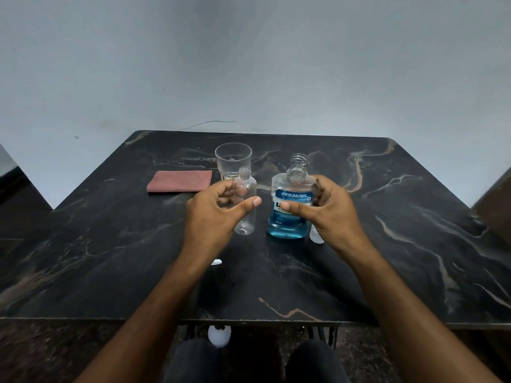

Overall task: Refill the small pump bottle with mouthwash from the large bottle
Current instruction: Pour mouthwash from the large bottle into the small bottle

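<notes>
two bottles [245, 200] [290, 205], one glass [233, 158], one cloth [179, 181], two hands [213, 214] [331, 208]
</notes>
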Demonstrator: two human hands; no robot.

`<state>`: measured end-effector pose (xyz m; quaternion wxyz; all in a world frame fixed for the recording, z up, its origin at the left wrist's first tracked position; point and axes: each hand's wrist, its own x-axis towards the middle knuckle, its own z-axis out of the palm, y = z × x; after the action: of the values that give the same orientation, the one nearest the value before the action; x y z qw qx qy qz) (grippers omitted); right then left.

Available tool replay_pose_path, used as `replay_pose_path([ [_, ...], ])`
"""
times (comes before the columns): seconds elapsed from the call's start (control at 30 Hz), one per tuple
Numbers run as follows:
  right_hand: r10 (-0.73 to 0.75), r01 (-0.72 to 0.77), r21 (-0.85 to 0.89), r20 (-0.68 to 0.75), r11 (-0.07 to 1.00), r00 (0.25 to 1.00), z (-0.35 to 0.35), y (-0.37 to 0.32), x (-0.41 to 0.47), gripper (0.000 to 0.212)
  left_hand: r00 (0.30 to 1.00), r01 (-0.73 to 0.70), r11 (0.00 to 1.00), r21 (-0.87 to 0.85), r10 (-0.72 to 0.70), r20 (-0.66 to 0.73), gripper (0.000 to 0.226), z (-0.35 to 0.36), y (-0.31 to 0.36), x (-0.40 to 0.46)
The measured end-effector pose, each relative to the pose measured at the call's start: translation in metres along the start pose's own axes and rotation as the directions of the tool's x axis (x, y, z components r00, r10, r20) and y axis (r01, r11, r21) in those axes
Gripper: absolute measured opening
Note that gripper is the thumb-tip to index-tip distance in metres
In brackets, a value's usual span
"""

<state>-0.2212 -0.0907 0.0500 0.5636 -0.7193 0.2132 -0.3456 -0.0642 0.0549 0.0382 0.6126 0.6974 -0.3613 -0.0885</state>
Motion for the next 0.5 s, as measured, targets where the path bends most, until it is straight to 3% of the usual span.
replay_pose_path([
  [0.3, -0.140, 0.124, -0.201, -0.066, 0.972, 0.988, 0.001, -0.012, 0.005, 0.053, 0.999, 0.043, 0.999, -0.021, -0.043, 0.002, 0.041, 0.004, -0.001, -0.001],
  [0.5, -0.284, 0.237, -0.373, -0.077, 0.897, 0.956, -0.007, -0.027, 0.013, 0.066, 0.997, 0.069, 0.996, -0.052, -0.070, -0.023, 0.050, 0.008, 0.002, -0.002],
])
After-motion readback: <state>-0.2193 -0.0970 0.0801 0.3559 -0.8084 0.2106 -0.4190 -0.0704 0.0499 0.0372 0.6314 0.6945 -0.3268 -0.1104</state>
